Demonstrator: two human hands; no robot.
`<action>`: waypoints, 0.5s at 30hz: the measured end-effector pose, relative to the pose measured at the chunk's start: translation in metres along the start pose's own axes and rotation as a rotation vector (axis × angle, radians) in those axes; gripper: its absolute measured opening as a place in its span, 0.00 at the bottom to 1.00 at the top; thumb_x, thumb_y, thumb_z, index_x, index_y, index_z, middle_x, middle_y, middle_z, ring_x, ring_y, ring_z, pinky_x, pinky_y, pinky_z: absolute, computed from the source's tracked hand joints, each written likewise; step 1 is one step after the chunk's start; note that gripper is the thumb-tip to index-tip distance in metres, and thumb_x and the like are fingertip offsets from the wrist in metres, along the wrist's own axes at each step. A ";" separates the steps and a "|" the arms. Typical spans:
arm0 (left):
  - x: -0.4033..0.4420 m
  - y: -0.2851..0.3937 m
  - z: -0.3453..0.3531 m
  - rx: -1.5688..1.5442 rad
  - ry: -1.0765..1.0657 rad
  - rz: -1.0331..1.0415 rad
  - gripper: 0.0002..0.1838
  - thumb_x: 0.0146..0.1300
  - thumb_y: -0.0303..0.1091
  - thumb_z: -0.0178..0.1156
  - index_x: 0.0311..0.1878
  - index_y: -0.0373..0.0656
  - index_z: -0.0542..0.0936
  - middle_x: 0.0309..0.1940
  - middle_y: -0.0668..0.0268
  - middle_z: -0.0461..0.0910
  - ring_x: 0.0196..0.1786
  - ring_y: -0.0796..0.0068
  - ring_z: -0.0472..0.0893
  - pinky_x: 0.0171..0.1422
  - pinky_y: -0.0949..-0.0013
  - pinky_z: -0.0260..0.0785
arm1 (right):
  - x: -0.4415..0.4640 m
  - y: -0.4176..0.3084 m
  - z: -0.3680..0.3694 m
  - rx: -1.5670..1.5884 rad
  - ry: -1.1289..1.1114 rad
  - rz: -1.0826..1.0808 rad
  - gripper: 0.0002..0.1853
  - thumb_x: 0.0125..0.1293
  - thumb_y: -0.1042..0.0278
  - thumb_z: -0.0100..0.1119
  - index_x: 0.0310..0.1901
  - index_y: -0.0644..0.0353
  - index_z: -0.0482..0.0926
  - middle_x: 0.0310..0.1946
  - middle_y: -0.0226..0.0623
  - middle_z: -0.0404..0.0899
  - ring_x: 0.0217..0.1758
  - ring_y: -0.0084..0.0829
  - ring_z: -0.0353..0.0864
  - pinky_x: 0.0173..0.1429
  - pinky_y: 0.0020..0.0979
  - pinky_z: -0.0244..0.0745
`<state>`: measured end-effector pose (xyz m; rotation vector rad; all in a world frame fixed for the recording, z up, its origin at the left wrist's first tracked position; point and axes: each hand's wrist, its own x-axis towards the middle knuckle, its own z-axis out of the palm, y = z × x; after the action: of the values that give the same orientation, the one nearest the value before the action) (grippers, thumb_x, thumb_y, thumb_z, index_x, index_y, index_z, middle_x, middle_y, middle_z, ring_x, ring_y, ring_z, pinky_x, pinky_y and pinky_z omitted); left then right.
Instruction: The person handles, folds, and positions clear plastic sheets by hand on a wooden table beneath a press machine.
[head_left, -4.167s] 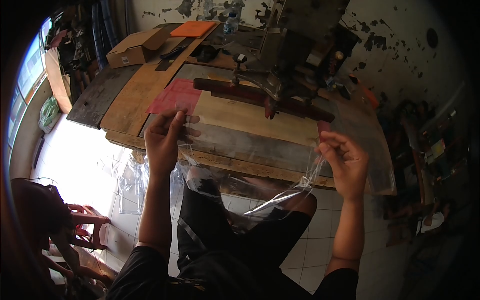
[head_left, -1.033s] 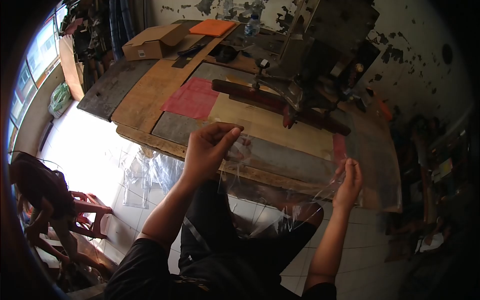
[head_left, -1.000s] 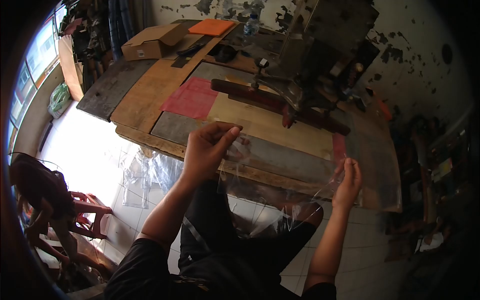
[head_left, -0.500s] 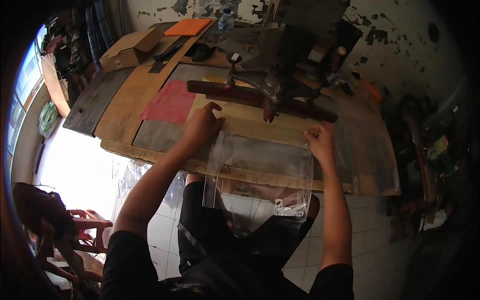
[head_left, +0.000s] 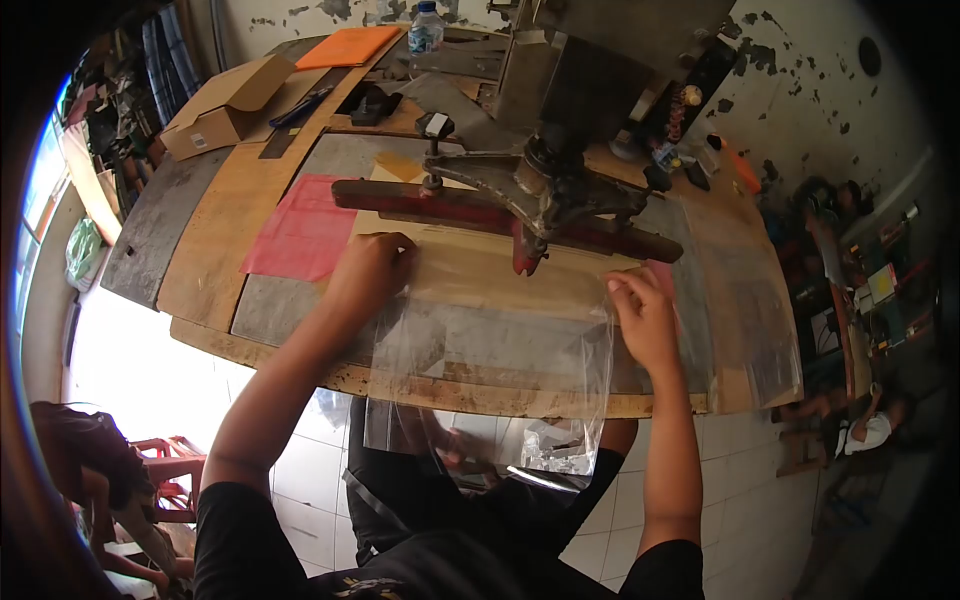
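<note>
A clear plastic sheet (head_left: 490, 385) stretches between my two hands and hangs over the front edge of the table, its lower end above my lap. My left hand (head_left: 372, 275) is closed on its upper left corner. At the upper right corner, my right hand (head_left: 643, 305) pinches the sheet between thumb and fingers. The sheet's far edge lies over a tan sheet (head_left: 460, 265) on the table. Just beyond both hands, a long dark-red press bar (head_left: 440, 205) hangs from the machine (head_left: 540, 180). A red sheet (head_left: 300, 230) lies left of my left hand.
A cardboard box (head_left: 215, 110), an orange folder (head_left: 347, 46) and a water bottle (head_left: 426, 35) stand at the back left. Clear plastic (head_left: 770, 350) lies at the table's right end. One person (head_left: 95, 480) is at lower left, others (head_left: 870, 425) at far right.
The camera view has shifted, and the machine looks nearer. Both hands keep hold of the plastic sheet, whose far edge now lies over the tan sheet, closer to the bar.
</note>
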<state>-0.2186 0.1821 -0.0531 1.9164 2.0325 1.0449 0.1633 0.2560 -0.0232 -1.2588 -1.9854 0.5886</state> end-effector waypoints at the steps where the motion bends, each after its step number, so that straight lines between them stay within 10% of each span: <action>1: -0.002 0.001 -0.001 -0.002 -0.001 -0.014 0.12 0.68 0.33 0.67 0.47 0.35 0.89 0.32 0.48 0.88 0.34 0.54 0.89 0.42 0.57 0.80 | -0.004 -0.009 0.000 -0.044 -0.079 -0.069 0.15 0.77 0.62 0.64 0.54 0.65 0.87 0.48 0.38 0.83 0.46 0.33 0.86 0.51 0.33 0.78; 11: -0.005 0.010 -0.004 -0.043 0.020 -0.047 0.10 0.69 0.32 0.65 0.44 0.36 0.90 0.35 0.45 0.87 0.40 0.44 0.87 0.49 0.50 0.80 | -0.010 -0.018 0.007 -0.444 -0.144 -0.268 0.24 0.71 0.57 0.69 0.59 0.69 0.84 0.54 0.45 0.79 0.58 0.46 0.81 0.64 0.43 0.79; 15: -0.007 0.007 -0.008 -0.056 -0.025 -0.003 0.11 0.69 0.29 0.65 0.48 0.35 0.89 0.34 0.51 0.88 0.32 0.58 0.87 0.42 0.59 0.79 | -0.007 -0.013 0.008 -0.517 -0.146 -0.302 0.25 0.71 0.57 0.68 0.61 0.69 0.83 0.53 0.45 0.78 0.57 0.46 0.81 0.62 0.44 0.79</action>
<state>-0.2163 0.1724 -0.0450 1.8888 1.9712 1.0602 0.1518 0.2446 -0.0214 -1.1875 -2.4908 0.0124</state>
